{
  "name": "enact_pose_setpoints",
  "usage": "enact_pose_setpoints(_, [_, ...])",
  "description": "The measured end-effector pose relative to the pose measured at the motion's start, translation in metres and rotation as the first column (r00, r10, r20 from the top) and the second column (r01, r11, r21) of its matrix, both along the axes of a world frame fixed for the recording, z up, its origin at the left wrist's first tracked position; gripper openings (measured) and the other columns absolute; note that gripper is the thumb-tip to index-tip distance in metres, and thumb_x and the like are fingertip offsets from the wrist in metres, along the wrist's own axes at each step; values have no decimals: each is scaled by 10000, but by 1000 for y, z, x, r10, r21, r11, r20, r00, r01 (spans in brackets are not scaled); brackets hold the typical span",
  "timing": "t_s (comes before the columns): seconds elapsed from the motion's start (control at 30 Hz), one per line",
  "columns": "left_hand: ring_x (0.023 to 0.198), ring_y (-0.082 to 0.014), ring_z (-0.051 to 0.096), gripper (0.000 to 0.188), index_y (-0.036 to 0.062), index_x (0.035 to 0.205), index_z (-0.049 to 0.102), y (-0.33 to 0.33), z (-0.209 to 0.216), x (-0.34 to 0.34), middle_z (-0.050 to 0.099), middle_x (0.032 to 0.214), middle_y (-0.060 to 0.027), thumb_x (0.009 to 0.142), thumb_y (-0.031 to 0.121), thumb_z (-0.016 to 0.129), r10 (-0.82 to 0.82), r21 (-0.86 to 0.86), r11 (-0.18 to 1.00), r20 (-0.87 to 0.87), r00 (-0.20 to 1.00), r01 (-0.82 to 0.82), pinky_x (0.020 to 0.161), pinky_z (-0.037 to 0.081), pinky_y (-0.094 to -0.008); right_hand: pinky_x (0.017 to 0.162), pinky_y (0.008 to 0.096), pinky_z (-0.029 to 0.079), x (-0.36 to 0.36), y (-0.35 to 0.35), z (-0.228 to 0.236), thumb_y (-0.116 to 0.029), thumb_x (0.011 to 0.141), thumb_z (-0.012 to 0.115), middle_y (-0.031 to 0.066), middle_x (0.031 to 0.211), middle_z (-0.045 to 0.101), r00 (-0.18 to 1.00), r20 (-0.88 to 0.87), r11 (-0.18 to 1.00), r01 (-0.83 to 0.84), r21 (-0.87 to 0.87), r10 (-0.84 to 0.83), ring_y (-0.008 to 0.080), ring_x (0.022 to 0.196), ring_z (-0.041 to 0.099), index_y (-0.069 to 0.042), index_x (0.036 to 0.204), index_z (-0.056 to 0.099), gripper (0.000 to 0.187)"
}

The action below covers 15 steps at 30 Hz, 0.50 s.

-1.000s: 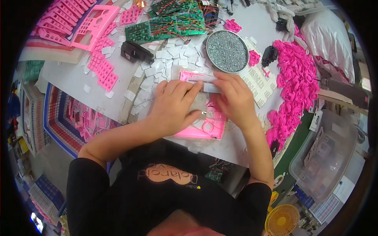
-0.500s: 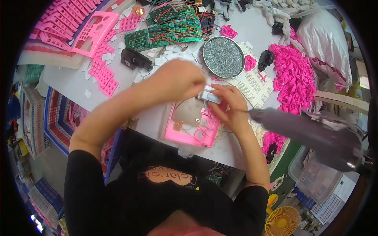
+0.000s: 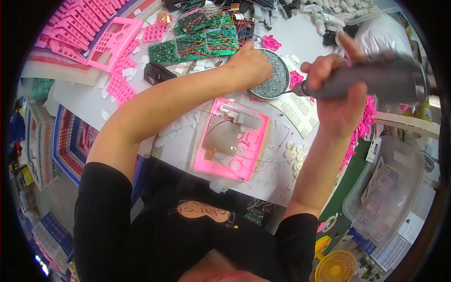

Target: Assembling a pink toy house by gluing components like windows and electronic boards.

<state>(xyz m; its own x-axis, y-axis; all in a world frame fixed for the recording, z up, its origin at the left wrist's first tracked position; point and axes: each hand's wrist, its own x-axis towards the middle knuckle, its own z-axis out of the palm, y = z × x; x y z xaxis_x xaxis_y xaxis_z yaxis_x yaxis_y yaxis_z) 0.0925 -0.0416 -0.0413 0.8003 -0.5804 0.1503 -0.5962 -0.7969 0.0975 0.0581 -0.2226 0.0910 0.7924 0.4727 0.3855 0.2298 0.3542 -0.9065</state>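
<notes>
My left hand (image 3: 252,68) reaches over the left rim of a round metal dish (image 3: 287,84) filled with small silver screws (image 3: 277,70). Its fingers are curled down at the screws, and whatever they pinch is hidden. My right hand (image 3: 340,91) is wrapped round a dark electric screwdriver (image 3: 376,80), whose tip points left toward the dish. In front of me lies a pink plastic housing (image 3: 202,162), open side up. It holds a grey plate (image 3: 221,140), a pale rectangular part (image 3: 249,120) near its far edge, and thin wires.
Green circuit boards (image 3: 197,44) with wires lie at the back. Pink keypads (image 3: 120,89) and a pink front panel (image 3: 115,42) are at the left. White round pieces (image 3: 295,157) sit by my right forearm, near a printed sheet (image 3: 303,115) and pink parts (image 3: 369,113).
My left hand has moved from the housing to the screw dish. My right hand has left the pale part, which now lies in the housing, and has taken hold of the electric screwdriver.
</notes>
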Motion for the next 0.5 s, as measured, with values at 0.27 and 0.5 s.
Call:
enact_pose_setpoints(0.27, [831,-200,574,204,145,761,574,44,43,-106,562,783,0,819,244,744,-132,-476,865,88,987,159,905,337,-433,732,395,562,-64,22,-17,-77,877,692,97,758,593,979,-107,979,181,96,-171,199,649,596,-43,1317,449,504])
enact_pose_setpoints(0.5, [852,-167,599,126,141,860,666,44,43,-151,629,845,26,788,166,767,-161,-659,748,-68,985,77,936,335,-420,586,365,474,-105,32,-18,-128,917,683,54,668,506,997,7,956,66,286,-71,185,606,495,-79,1193,431,376])
